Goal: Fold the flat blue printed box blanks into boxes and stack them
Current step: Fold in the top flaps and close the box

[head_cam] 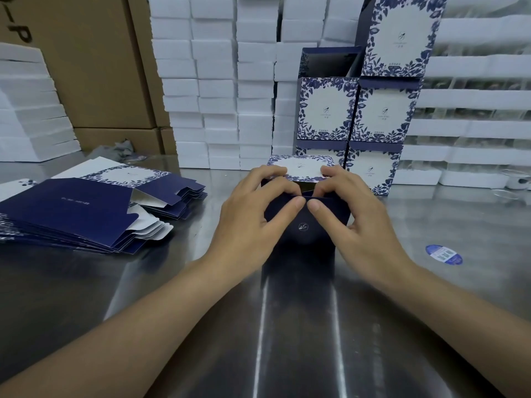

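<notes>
White foam boxes stacked at back, brown cartons back-L, blue sticker on steel table R.

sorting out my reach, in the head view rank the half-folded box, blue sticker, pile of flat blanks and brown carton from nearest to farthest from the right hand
1. half-folded box: in the right hand, directly in front.
2. blue sticker: lying just to the right.
3. pile of flat blanks: across on the left.
4. brown carton: far back left.
</notes>
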